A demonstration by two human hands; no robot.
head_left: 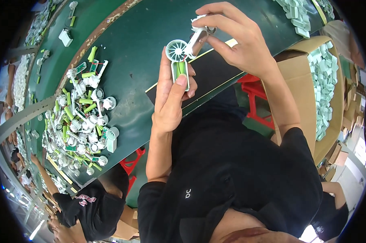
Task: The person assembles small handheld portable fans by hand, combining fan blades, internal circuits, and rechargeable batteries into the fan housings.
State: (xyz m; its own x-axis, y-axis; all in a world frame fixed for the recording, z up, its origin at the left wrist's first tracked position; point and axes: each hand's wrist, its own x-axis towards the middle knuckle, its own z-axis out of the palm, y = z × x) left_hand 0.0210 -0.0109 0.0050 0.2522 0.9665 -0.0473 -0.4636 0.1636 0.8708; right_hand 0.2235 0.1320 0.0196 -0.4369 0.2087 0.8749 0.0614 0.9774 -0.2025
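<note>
My left hand (169, 101) is wrapped round the handle of a pale handheld fan housing (177, 49), its thumb pressed against the handle. A round spoked grille forms the top of the housing. Inside the open handle lies a green cylindrical battery (181, 67), with thin wires running near its upper end. Just above and to the right, my right hand (245, 42) pinches a white fan inner part (196, 41) between fingers and thumb. The lower end of that part reaches the grille's right edge; my fingers hide some of its top.
Left on the green table (130, 97) lies a heap of fan assemblies (83, 117) with green batteries, an empty-looking pale housing (111, 139) beside it. At right stands a cardboard box (292, 81) of pale green shells (323, 89). Red stools (253, 95) and a co-worker (94, 202) are close by.
</note>
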